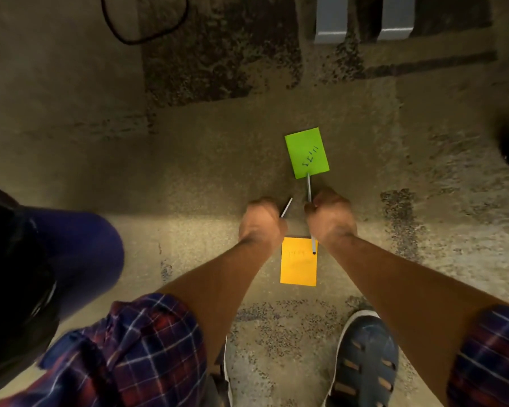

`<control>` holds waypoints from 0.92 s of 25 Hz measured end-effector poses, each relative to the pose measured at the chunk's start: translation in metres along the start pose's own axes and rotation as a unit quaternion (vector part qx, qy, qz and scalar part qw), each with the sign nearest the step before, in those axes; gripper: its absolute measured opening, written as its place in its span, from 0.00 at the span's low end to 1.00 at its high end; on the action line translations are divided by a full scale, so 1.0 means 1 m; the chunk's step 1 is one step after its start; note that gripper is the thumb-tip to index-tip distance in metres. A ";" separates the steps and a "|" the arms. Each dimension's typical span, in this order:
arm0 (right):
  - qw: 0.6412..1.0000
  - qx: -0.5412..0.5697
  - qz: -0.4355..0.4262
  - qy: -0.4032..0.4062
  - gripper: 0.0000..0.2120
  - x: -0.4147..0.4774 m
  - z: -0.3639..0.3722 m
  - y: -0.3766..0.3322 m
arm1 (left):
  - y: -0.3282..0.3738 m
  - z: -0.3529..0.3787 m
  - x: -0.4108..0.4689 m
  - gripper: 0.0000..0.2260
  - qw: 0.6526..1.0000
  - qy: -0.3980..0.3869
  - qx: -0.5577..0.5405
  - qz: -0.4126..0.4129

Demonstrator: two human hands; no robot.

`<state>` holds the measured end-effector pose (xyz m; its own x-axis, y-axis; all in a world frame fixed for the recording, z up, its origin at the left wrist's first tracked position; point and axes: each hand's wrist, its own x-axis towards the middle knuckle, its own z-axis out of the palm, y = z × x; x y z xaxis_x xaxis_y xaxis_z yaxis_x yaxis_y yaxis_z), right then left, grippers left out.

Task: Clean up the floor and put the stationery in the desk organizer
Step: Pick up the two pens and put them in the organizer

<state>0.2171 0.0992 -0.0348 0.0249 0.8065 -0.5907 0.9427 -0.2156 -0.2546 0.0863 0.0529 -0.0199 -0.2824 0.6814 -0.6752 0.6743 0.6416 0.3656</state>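
Patterned carpet (pixel 206 160) covers the floor, with two grey furniture legs (pixel 362 22) and a black cable (pixel 147 22) at the far edge. Plaid sleeves (pixel 147 342) are rolled up both forearms; a dark shoe (pixel 365 359) stands on the carpet below. The right hand (pixel 331 220) is closed around a long pen (pixel 308 188). The left hand (pixel 260 223) is fisted on a second thin pen (pixel 286 207). A green note (pixel 306 152) lies just beyond the hands, an orange note (pixel 298 264) between the wrists.
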 end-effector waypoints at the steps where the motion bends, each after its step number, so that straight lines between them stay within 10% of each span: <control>1: 1.000 -0.001 -0.012 0.006 0.13 -0.003 -0.002 0.000 | -0.001 -0.003 0.000 0.09 1.000 -0.008 -0.010 -0.007; 8: 0.991 0.135 -0.008 0.009 0.07 -0.055 -0.047 -0.011 | 0.020 -0.037 -0.042 0.08 0.954 -0.019 -0.285 -0.092; 23: 0.956 0.282 -0.065 0.048 0.11 -0.268 -0.324 -0.118 | 0.161 -0.279 -0.280 0.09 0.887 -0.025 -0.458 -0.040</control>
<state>0.2074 0.0869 0.4017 -0.0245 0.8874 -0.4604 0.6110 -0.3512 -0.7095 0.0836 0.0634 0.4068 -0.2585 0.6195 -0.7412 -0.1916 0.7192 0.6679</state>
